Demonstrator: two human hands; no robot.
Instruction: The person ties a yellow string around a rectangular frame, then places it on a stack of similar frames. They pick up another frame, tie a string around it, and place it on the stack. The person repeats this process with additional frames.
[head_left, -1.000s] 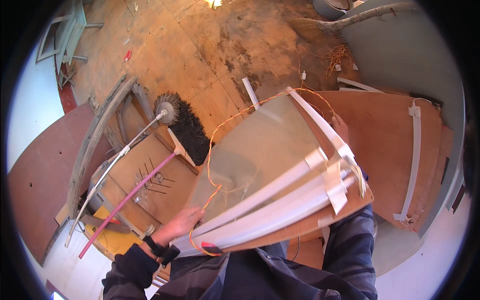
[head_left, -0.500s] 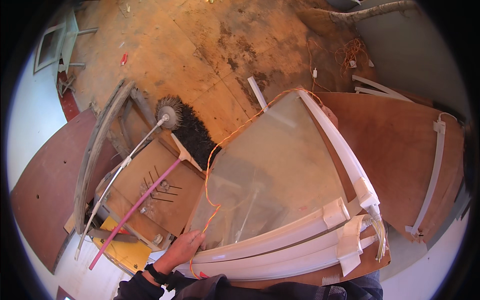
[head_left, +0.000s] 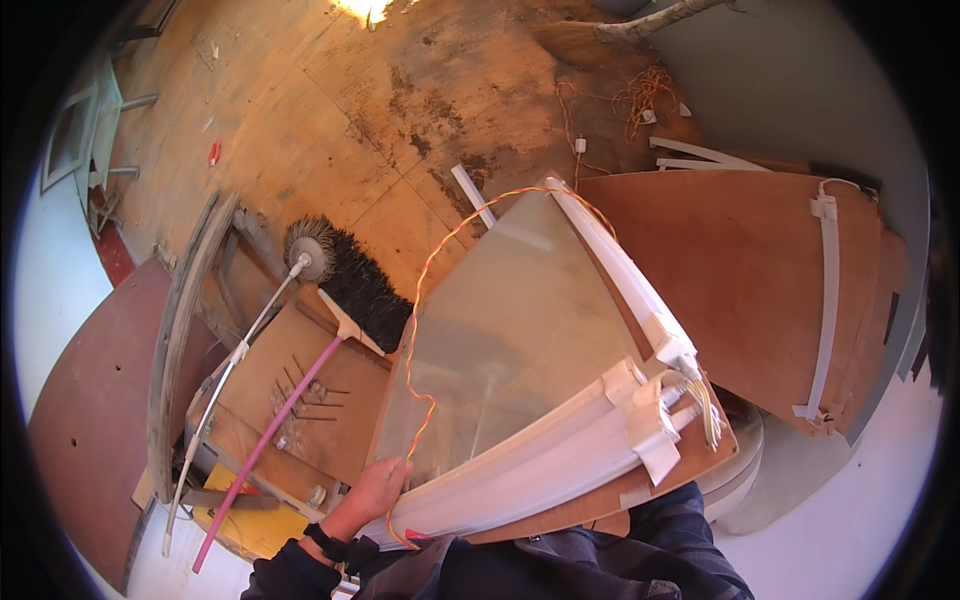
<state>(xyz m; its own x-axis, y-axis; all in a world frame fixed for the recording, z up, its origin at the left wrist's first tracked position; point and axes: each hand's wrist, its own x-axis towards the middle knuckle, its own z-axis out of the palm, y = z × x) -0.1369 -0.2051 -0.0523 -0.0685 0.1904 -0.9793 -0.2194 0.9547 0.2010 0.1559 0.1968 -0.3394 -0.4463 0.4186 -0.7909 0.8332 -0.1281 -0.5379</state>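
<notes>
My left hand [head_left: 376,494] is closed around the near left edge of a brown board topped with a glass sheet [head_left: 480,330]. A twisted red-and-yellow wire [head_left: 412,370] runs by its fingers and loops over the board's far corner. Two white tube light fittings [head_left: 520,470] lie side by side along the near edge, their right ends wrapped in tape. Along the right edge lies another white light fitting [head_left: 630,280]. Loose wire ends [head_left: 712,420] hang at the right corner. My right hand does not show.
Left of the board lean a pink-handled broom [head_left: 270,440], a round brush on a white pole [head_left: 240,350] and a curved wooden frame [head_left: 175,350]. A wooden box [head_left: 330,430] holds thin rods. More brown boards [head_left: 740,270] stand right. Orange cord [head_left: 645,95] lies tangled on the floor.
My view has shifted. The board with its light fittings sits turned a little differently, and the near fittings look closer together. My right hand, earlier at the far right edge, is out of sight.
</notes>
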